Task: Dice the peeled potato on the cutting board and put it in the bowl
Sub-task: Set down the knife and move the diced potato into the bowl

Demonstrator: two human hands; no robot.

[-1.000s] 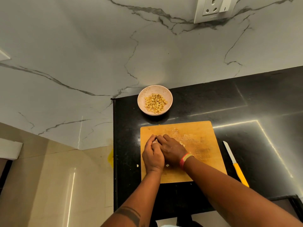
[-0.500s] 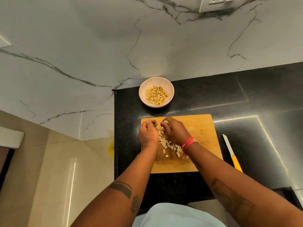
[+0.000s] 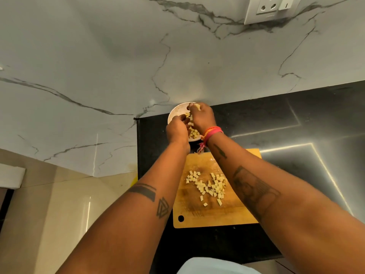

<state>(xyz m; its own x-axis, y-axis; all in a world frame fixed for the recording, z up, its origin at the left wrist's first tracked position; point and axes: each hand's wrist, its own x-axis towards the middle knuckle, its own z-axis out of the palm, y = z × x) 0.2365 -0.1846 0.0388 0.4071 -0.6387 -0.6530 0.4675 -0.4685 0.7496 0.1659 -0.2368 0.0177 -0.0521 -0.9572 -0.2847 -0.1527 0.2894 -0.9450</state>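
Observation:
Both my hands are above the pale bowl [image 3: 174, 113] at the back of the black counter. My left hand [image 3: 176, 132] and my right hand [image 3: 203, 118] are cupped toward each other, fingers curled round diced potato pieces [image 3: 190, 118] that show between them. More dice lie in the bowl under my hands. The wooden cutting board [image 3: 199, 219] sits nearer to me, and a scattered pile of pale potato dice [image 3: 210, 186] remains on its middle. My right forearm crosses the board's right side.
The black counter [image 3: 276, 119] ends at a marble wall, which carries a socket plate [image 3: 270, 8] at the top right. The counter's left edge drops to a beige floor. The knife seen earlier is out of sight, its place covered by my right arm.
My hands gathered a handful of dice on the board, lifted it and moved forward over the bowl. A pile of dice stays on the board.

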